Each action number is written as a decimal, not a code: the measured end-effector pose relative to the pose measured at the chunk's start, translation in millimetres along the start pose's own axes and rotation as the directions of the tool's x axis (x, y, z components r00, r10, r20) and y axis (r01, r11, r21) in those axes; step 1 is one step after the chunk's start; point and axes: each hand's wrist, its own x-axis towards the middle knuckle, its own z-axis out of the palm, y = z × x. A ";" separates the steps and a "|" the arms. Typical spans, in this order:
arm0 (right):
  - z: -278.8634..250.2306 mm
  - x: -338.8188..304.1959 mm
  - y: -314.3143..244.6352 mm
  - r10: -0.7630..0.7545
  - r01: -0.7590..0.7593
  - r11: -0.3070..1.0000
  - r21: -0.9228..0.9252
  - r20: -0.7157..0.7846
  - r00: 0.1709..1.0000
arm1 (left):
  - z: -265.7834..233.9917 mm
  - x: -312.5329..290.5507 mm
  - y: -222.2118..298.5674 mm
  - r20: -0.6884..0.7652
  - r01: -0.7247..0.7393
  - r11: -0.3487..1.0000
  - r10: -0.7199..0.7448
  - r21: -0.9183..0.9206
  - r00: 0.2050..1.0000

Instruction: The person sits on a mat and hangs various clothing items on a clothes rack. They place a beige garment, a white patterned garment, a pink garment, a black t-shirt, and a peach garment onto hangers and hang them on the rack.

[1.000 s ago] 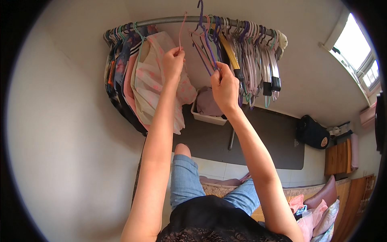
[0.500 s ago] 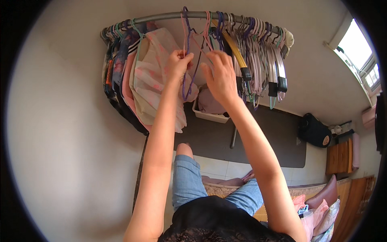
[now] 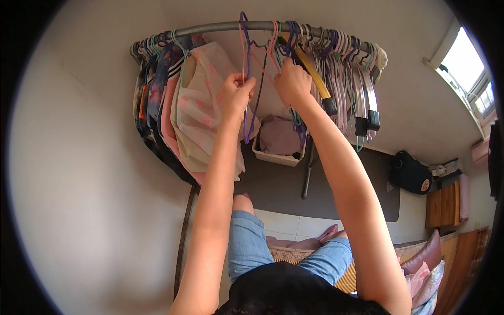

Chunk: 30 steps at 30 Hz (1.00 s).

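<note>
My left hand [image 3: 237, 97] is closed on the side of a purple hanger [image 3: 248, 68], which hangs from a grey metal rail [image 3: 220, 26]. A thin pink hanger [image 3: 243, 50] runs down into the same grip. To the right, my right hand [image 3: 294, 85] is closed at a cluster of pink, green and purple hangers [image 3: 290, 47]; its fingertips are partly hidden. Left of my hands hang several garments, the nearest a sheer whitish one with pink patches [image 3: 202, 100]. A gold hanger with a black end [image 3: 313, 73] slants down just right of my right hand.
Many more hangers [image 3: 341, 79] crowd the rail's right end. Beneath the rail, a white bin [image 3: 275, 158] with mauve cloth stands on a dark mat [image 3: 352, 184]. A black bag [image 3: 410, 172] lies at the right; cushions [image 3: 426, 254] lie nearer me. A wall rises at left.
My right hand has gone from loosely spread fingers to a closed grip at the hangers. The gold hanger has shifted slightly right. My left hand keeps its hold on the purple hanger.
</note>
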 end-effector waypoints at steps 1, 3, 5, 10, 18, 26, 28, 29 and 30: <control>2.8 2.7 6.0 -0.007 0.008 1.000 0.029 -0.030 1.000 | 0.4 2.2 -1.8 -0.017 -0.009 0.998 0.010 0.059 1.000; 2.2 2.5 6.0 -0.001 0.010 0.995 0.098 -0.089 0.996 | -2.0 6.1 -7.0 -0.061 -0.019 0.984 0.030 0.180 0.998; -1.8 0.0 2.4 -0.014 0.028 0.995 0.100 -0.135 0.991 | -5.4 8.9 -14.2 -0.117 -0.084 0.935 0.132 0.346 0.984; -53.9 -0.4 -14.9 -0.106 0.112 0.994 0.020 -0.189 0.976 | -1.5 1.4 -8.8 -0.137 -0.174 0.763 0.325 0.622 0.936; -120.7 -6.7 -25.4 -0.180 0.166 0.978 -0.130 -0.107 0.978 | -35.9 9.2 -7.3 -0.185 -0.196 0.740 0.398 0.643 0.898; -105.1 -52.4 -21.5 0.018 0.005 0.984 0.176 -0.131 0.991 | -41.0 15.6 33.0 -0.147 -0.092 0.995 0.098 0.045 0.984; -101.4 -61.2 -24.7 0.092 -0.069 0.961 0.268 -0.075 0.993 | -41.6 19.1 37.1 -0.129 -0.093 0.994 0.085 -0.053 0.988; -97.6 -66.6 -27.1 0.100 -0.068 0.954 0.292 -0.096 0.990 | -44.3 25.2 39.8 -0.109 -0.120 0.992 0.114 -0.049 0.987; -93.9 -71.2 -28.5 0.107 -0.066 0.946 0.316 -0.116 0.987 | -46.4 29.1 41.0 -0.088 -0.148 0.988 0.144 -0.045 0.986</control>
